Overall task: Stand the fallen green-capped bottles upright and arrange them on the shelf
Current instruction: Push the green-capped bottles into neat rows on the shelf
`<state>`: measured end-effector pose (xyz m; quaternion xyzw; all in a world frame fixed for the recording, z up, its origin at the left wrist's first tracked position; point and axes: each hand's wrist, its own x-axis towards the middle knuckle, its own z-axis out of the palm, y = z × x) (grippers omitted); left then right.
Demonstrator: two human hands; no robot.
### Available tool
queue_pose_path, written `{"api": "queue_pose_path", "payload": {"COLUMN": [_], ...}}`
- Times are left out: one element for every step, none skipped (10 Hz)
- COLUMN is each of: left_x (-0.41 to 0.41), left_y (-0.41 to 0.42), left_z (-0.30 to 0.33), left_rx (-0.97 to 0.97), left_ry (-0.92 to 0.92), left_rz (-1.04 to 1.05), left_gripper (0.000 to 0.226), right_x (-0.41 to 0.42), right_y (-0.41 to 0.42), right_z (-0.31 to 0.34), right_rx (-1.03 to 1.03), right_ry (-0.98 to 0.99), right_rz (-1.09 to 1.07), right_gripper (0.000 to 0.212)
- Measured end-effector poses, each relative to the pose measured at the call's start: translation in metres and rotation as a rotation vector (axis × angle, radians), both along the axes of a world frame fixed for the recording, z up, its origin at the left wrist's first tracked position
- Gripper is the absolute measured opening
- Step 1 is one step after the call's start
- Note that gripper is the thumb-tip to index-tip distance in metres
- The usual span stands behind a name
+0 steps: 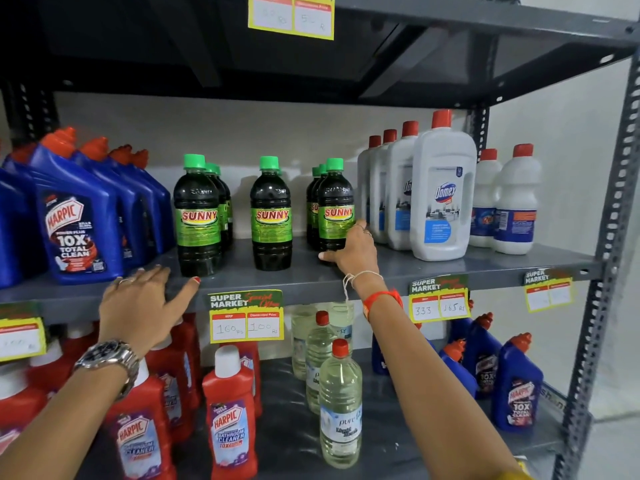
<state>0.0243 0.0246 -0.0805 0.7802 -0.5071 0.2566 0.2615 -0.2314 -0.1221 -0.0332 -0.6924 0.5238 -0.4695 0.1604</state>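
Note:
Dark green-capped Sunny bottles stand upright on the grey middle shelf in three rows: a left row, a middle bottle and a right row. My right hand wraps around the base of the front bottle of the right row, thumb in front of it and fingers on its right side. With fingers spread, my left hand lies flat on the shelf's front edge, just below and left of the left row, and holds nothing.
Blue Harpic bottles crowd the shelf's left end. White Domex bottles stand close to the right of my right hand. Price tags hang from the shelf edge. The lower shelf holds red Harpic bottles and clear bottles.

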Motion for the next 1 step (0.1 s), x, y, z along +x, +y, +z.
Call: {"api": "queue_pose_path", "payload": {"left_x": [0.0018], "left_y": [-0.0005], "left_z": [-0.0004], "left_rx": [0.040], "left_ry": [0.037], "left_rz": [0.028], "left_gripper": [0.100], "right_x": [-0.0050], "right_y": [0.0055], "right_z": [0.0004], "right_rx": [0.007], "right_ry": [-0.015], "right_rz": [0.003], "right_gripper": [0.097]}}
